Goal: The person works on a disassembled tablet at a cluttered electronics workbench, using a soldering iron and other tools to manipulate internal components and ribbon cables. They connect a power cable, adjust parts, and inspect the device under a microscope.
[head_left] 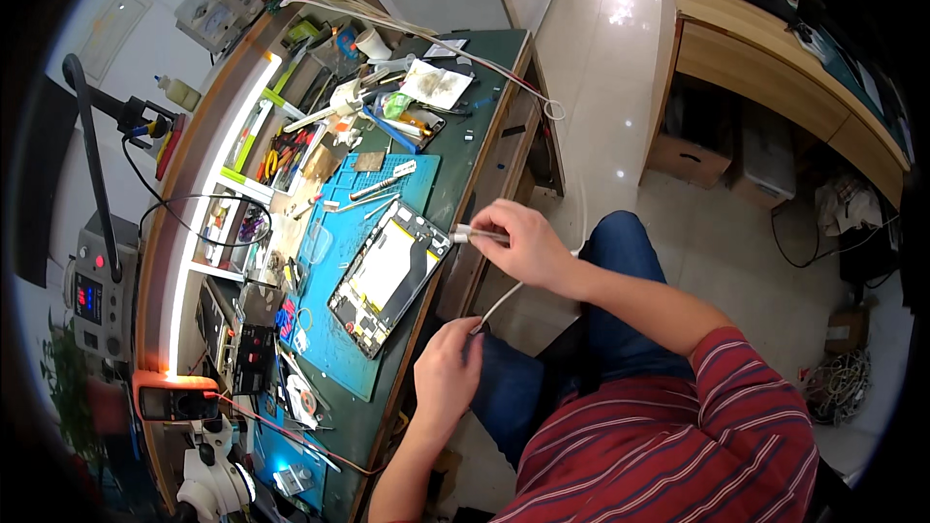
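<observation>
Right now the person's right hand (523,242) is pinching a white plug (462,233) between thumb and fingers, right at the corner of an opened tablet (389,276) by the front edge of the bench (502,60). From where I stand I can't tell whether the plug is seated in the tablet or only held against its rim. Lower down, just off that same front edge, the left hand (450,368) has its thumb and fingers closed on a white cable (501,301), which curves up toward the right forearm.

The tablet lies on a blue repair mat (354,378), its inside facing up, with one corner reaching past the mat toward the bench's front edge. Beside it on the mat are a white pen-shaped tool (402,169) and a small brown square plate (368,162).

Along the back edge, pliers (274,157) with coloured handles stand bunched near the light strip (182,300). Toward the far end sit a white cup (370,44) and a stained sheet of paper (436,84). At the near back corner there's an orange multimeter (174,383), with a white microscope (208,484) just below it.
</observation>
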Demonstrator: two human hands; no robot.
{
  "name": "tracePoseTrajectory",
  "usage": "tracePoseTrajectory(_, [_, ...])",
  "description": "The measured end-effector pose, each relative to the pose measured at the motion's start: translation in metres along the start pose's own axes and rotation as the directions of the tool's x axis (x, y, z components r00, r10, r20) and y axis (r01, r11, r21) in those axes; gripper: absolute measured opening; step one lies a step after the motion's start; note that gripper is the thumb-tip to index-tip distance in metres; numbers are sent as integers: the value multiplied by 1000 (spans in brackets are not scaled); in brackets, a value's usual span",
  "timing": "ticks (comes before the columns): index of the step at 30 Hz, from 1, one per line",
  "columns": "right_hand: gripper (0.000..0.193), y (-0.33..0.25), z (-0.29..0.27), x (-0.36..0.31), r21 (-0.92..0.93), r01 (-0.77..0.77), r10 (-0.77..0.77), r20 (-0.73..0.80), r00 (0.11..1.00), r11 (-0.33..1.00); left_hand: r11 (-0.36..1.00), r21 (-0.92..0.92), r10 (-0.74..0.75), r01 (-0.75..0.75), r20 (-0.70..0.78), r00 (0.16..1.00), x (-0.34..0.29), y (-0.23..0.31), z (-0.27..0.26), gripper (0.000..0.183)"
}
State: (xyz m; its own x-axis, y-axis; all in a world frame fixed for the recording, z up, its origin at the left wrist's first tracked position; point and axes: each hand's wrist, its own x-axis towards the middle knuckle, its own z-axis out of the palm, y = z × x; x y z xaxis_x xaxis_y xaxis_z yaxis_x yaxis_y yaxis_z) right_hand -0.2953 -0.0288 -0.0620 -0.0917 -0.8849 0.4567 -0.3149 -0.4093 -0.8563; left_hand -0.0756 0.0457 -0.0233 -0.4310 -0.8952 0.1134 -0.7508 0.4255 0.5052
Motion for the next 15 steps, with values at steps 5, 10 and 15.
tracePoseTrajectory(5, [14, 24, -3, 51, -116, 197, -190, 70, 979, 974, 925, 294, 273, -240, -75, 959, 12, 11, 7, 38])
tracePoseTrajectory(10, [10, 31, 7, 74, -250, 318, -298, 116, 947, 914, 913, 308, 319, -268, -128, 939, 13, 6, -1, 36])
tracePoseTrajectory(15, [6, 36, 11, 82, -298, 378, -351, 141, 926, 877, 935, 240, 327, -262, -292, 899, 1, 1, -20, 34])
